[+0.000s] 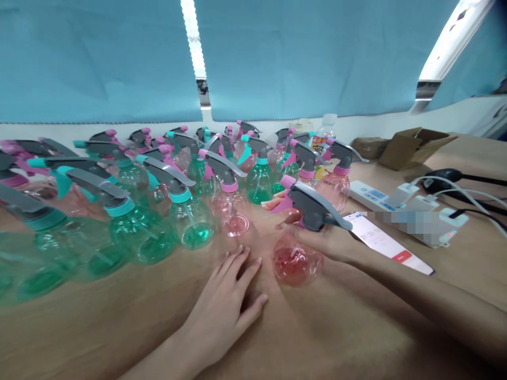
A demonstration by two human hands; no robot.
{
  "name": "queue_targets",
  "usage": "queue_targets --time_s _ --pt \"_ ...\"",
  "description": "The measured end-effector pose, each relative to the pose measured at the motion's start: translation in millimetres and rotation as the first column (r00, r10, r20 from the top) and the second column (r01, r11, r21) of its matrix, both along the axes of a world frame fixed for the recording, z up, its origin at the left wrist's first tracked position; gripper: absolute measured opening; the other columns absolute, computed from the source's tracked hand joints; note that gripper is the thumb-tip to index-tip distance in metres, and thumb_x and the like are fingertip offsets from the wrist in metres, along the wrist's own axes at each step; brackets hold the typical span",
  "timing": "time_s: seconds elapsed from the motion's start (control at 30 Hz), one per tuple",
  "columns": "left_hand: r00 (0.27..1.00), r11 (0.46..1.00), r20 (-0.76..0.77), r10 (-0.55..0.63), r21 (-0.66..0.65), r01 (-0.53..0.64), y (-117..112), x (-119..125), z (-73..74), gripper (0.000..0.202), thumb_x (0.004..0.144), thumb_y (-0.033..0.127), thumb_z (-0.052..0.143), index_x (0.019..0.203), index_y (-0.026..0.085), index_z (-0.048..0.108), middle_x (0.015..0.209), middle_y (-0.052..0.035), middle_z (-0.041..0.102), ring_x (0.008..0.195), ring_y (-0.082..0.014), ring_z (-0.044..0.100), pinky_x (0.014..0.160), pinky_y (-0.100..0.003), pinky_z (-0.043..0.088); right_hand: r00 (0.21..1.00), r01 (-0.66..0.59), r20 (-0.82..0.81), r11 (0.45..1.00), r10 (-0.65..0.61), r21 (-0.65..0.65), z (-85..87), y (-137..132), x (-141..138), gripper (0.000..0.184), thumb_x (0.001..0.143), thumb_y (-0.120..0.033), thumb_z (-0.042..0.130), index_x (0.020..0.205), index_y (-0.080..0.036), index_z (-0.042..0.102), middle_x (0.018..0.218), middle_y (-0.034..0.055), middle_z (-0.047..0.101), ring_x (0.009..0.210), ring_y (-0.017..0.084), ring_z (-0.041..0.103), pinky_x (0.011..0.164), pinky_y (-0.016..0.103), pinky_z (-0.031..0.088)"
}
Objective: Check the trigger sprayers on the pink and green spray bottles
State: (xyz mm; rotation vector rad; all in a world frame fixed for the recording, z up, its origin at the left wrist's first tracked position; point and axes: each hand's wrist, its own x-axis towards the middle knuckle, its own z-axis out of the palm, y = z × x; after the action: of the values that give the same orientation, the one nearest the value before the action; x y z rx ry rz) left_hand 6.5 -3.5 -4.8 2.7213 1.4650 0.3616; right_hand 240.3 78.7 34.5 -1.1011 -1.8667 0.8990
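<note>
My right hand (317, 235) is wrapped round the neck of a pink spray bottle (297, 258) with a grey and pink trigger head (312, 203), holding it upright on the brown table (336, 327). My left hand (225, 298) lies flat on the table just left of that bottle, fingers spread, holding nothing. Directly beyond my hands stand several pink and green spray bottles, the closest a pink one (232, 211) and a green one (192, 219).
Rows of spray bottles fill the table's left and back, up to the blue curtain. A phone (386, 243) lies right of my right hand. A white power strip (400, 208) with plugs and cables, a black device (441, 179) and a cardboard box (414, 145) sit at the right.
</note>
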Motion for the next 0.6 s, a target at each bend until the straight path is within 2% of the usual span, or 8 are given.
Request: queue_targets --time_s 0.1,0.23,0.43,0.6 --pt "1.0 1.0 -0.004 0.004 -0.005 -0.004 0 0 0.1 0.052 0.097 0.046 0.045 0.14 0.016 0.046 0.147 -0.0162 0.042 0.134 -0.0342 0.038 0.105 -0.056 0.036 1.0 0.006 -0.01 1.0 -0.006 -0.003 -2.4 -1 1 0.032 0.08 -0.032 0.064 0.112 -0.032 0.061 0.083 -0.0016 0.073 0.085 0.023 0.071 0.081 0.041 0.056" --pt "1.0 1.0 -0.012 0.002 -0.017 -0.002 0 1 0.7 0.053 0.097 0.047 0.045 0.14 0.016 0.046 0.147 -0.0166 0.041 0.134 -0.0347 0.038 0.104 -0.056 0.036 0.998 -0.066 -0.018 0.998 0.067 0.015 -4.0 0 4 0.041 0.078 -0.022 0.064 0.117 -0.033 0.06 0.102 -0.0001 0.073 0.105 0.026 0.067 0.092 0.044 0.053" --pt "1.0 1.0 -0.009 -0.001 -0.005 0.001 0 1 1.2 0.052 0.097 0.047 0.044 0.139 0.016 0.047 0.146 -0.0166 0.043 0.133 -0.0343 0.04 0.104 -0.055 0.037 0.995 -0.1 0.025 0.995 0.1 -0.003 5.4 -1 2 0.043 0.079 -0.024 0.064 0.12 -0.036 0.06 0.101 -0.001 0.074 0.106 0.028 0.066 0.093 0.048 0.053" --pt "1.0 1.0 -0.018 -0.011 -0.009 0.011 1 1 2.0 0.053 0.097 0.046 0.044 0.14 0.015 0.046 0.146 -0.0175 0.042 0.134 -0.034 0.039 0.104 -0.055 0.037 0.991 -0.137 0.006 0.991 0.137 0.009 12.3 -2 -8 0.046 0.081 -0.023 0.059 0.125 -0.034 0.057 0.099 -0.0002 0.074 0.107 0.027 0.066 0.093 0.046 0.053"
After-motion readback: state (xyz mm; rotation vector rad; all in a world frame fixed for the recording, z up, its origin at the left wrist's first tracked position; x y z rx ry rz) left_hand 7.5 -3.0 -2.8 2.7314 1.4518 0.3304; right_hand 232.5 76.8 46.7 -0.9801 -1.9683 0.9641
